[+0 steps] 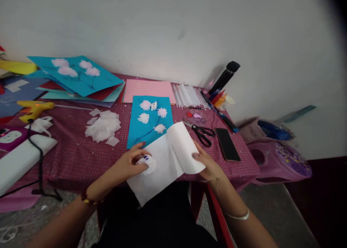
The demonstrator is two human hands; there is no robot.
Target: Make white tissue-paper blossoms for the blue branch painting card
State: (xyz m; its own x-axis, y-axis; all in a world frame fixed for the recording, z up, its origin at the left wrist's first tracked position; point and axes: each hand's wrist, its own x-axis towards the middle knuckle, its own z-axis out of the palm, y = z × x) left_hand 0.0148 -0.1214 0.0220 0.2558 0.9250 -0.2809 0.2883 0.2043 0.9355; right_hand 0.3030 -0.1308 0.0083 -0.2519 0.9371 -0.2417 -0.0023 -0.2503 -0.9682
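Dark clothing [154, 222] covered the person's lap at the lower edge, with a bare forearm reaching in on either side. Beads circled the left wrist and a metal bangle [241, 215] the right forearm. Between the two hands, just over the near edge of the table, hung a white sheet [159, 172], slanting, its lower left corner pointing down toward the lap. The left hand [130, 163] had its thumb and fingers curled around a small white piece [149, 165] with dark blue marks, which lay against the sheet's left side; its exact nature could not be told. The right hand [208, 165] gripped the sheet's rolled end [183, 146], thumb on the front, the other fingers mostly hidden behind.

Just beyond the sheet, partly covered by it, a blue card [135, 130] with pale puffed flowers lay on the checked cloth [73, 146]. Left of that card sat a loose heap of white squares [103, 127], and farther left a yellow glue gun [36, 107]. To the right, near the right hand, were black-handled scissors [202, 132] and a dark phone [227, 144].

Farther back lay pink paper [149, 89], translucent sticks [187, 95] beside it, and more flowered blue cards [89, 80] on a stack. Behind everything rose a pale wall [135, 31].
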